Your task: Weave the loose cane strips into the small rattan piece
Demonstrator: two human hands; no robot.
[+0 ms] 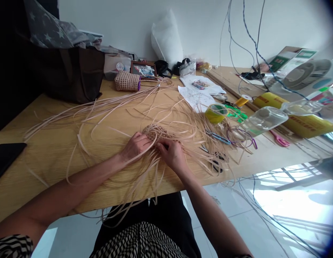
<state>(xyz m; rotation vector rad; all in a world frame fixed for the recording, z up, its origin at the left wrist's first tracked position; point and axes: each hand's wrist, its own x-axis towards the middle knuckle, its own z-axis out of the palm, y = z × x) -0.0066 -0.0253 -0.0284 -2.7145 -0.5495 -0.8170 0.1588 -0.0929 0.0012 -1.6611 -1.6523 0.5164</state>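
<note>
A small round woven base (155,132) of pale rattan strips lies on the wooden table (53,150), with long loose strips (107,107) fanning out from it in all directions. My left hand (135,145) rests at the base's near left edge, fingers curled and pinching strips. My right hand (172,153) sits just right of it, fingers bent down and gripping strips at the near edge of the weave. The two hands almost touch. Several strips hang over the table's front edge toward my lap.
A yellow-green tape roll (216,113), blue-handled pliers (218,137), pink scissors (279,139) and a clear plastic bottle (264,119) lie to the right. A woven pouch (127,80), papers (194,96) and a dark bag (72,71) sit behind. A black phone (6,156) lies at left.
</note>
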